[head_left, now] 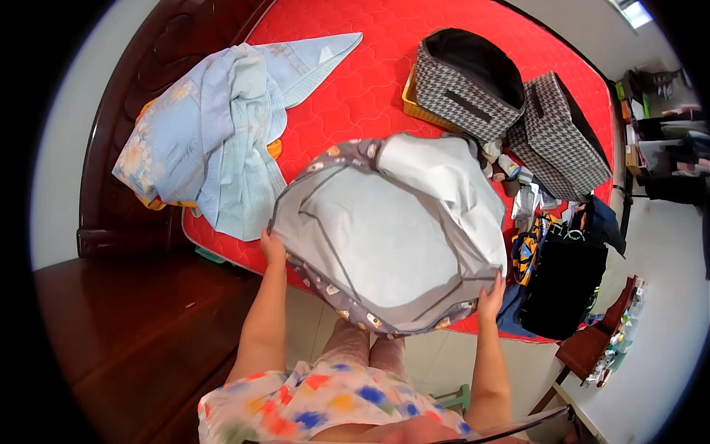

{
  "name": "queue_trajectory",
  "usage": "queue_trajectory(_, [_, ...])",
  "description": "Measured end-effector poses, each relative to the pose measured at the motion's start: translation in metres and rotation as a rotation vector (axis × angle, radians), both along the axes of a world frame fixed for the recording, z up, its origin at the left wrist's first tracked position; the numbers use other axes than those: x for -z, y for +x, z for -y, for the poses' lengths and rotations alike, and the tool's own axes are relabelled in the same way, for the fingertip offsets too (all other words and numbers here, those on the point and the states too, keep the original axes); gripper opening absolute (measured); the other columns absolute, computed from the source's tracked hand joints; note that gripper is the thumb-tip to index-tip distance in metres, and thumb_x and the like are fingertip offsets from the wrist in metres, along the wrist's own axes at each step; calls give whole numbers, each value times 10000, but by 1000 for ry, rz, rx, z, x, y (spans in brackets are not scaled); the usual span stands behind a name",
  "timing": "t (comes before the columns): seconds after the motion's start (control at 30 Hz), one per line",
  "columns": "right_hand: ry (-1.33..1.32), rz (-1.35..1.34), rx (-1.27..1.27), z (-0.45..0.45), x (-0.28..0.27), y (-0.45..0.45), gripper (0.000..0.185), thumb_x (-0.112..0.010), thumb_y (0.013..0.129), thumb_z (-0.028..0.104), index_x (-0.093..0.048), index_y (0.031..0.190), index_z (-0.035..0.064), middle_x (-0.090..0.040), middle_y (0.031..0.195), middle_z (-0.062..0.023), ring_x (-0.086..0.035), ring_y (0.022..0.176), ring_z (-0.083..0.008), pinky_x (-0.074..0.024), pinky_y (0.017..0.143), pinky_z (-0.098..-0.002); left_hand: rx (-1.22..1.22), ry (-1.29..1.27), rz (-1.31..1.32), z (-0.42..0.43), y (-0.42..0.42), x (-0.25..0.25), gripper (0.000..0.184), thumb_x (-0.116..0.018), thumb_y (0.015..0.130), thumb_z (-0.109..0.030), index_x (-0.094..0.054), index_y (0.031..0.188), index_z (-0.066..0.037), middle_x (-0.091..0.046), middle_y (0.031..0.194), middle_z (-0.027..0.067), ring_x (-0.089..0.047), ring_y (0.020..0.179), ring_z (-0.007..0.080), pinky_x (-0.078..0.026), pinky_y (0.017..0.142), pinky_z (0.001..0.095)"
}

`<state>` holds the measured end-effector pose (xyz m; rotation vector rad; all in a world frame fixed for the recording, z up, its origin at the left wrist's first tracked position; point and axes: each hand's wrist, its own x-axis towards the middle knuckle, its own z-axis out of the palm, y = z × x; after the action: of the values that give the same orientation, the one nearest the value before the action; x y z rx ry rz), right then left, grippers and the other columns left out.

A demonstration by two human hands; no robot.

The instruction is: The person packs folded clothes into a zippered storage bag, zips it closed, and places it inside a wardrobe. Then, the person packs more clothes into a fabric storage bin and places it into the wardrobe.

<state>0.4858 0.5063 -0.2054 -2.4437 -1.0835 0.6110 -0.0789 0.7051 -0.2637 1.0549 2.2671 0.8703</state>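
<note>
A large fabric storage bag [377, 237] is spread wide in front of me, its pale grey lining facing up and its dark grey patterned outside showing along the rim. Dark piping runs around its edge. My left hand [274, 249] grips the rim at the near left. At the near right, my right hand [490, 299] is closed on the opposite part of the rim. The bag's far side rests on the red mattress [377, 81], with a flap of lining folded over at the upper right. Some of my fingertips are hidden by the cloth.
A light blue quilt [214, 133] lies heaped at the left by the dark wooden headboard [118, 140]. Two houndstooth storage boxes [470, 92] stand at the back right, one on a yellow basket [409, 92]. Folded clothes [566, 274] and small items crowd the mattress's right edge.
</note>
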Motion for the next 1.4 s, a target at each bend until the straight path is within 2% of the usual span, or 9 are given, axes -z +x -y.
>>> queue_trajectory(0.17, [-397, -76, -46, 62, 76, 12, 837, -639, 722, 61, -214, 1443, 83, -338, 1386, -263, -417, 1233, -395, -415, 974, -404, 92, -361, -148, 85, -32, 50, 404, -462, 926, -279, -535, 1158, 43, -596, 1090, 272, -559, 1039, 414, -436, 874, 442])
queue_trajectory(0.3, [-1067, 21, -324, 6, 41, 2, 584, -569, 816, 231, -375, 1329, 30, -586, 1158, -235, -586, 1063, -358, -481, 896, -409, 86, -394, -84, 100, -19, 79, 473, -450, 937, -360, -529, 1172, 44, -594, 1096, 276, -558, 1052, 412, -426, 893, 453])
queue_trajectory(0.47, [-318, 120, -719, -61, 33, -66, 253, -529, 802, 125, -608, 1036, 67, -624, 1058, -200, -602, 982, -349, -492, 827, -421, 15, -250, -124, 91, 27, 39, 421, -531, 882, -275, -508, 1219, -22, -531, 1230, 207, -494, 1137, 390, -392, 933, 461])
queue_trajectory(0.77, [195, 677, -1544, -183, 79, -223, 462, -474, 868, 197, -500, 1328, 166, -174, 1534, -54, -128, 1418, -263, -132, 1122, -537, 812, -4, -492, 85, 115, 5, 492, -608, 685, -63, -563, 1173, -114, -473, 1297, 94, -403, 1235, 300, -335, 996, 449])
queue_trajectory(0.9, [24, 786, -1659, -248, 85, -201, 484, -464, 883, 222, -464, 1351, 96, -220, 1519, -34, -148, 1412, -253, -144, 1127, -508, 926, -97, -717, 110, 123, 72, 388, -558, 729, -76, -618, 1112, -99, -479, 1293, 104, -409, 1242, 286, -329, 1022, 449])
queue_trajectory(1.0, [188, 467, -1381, -308, 101, -154, 332, -501, 838, 155, -592, 1129, 25, -462, 1310, -59, -421, 1205, -266, -362, 980, -410, 905, -581, -562, 121, 99, 126, 354, -559, 730, -100, -650, 1072, -102, -475, 1310, 106, -403, 1261, 282, -310, 1053, 442])
queue_trajectory(1.1, [197, 689, -1316, -347, 60, -117, 154, -529, 823, 185, -649, 795, 92, -540, 1134, -43, -490, 1061, -220, -430, 814, -371, 1176, -664, -450, 120, 111, 110, 376, -551, 746, -96, -628, 1114, -113, -452, 1342, 106, -383, 1282, 283, -300, 1062, 437])
queue_trajectory(1.2, [214, 738, -1336, -346, 66, -120, 160, -506, 836, 198, -624, 847, 91, -542, 1144, -51, -493, 1075, -234, -395, 903, -425, 1453, -739, -349, 107, 116, 67, 400, -543, 761, -93, -605, 1155, -123, -429, 1374, 106, -364, 1303, 284, -290, 1070, 433])
queue_trajectory(1.4, [133, 899, -1329, -308, 97, -144, 240, -466, 863, 227, -556, 1062, 127, -413, 1391, -108, -336, 1320, -262, -166, 1097, -562, 956, 55, -643, 79, 138, -12, 574, -553, 780, -69, -458, 1330, -200, -402, 1408, 86, -362, 1308, 279, -260, 1077, 466])
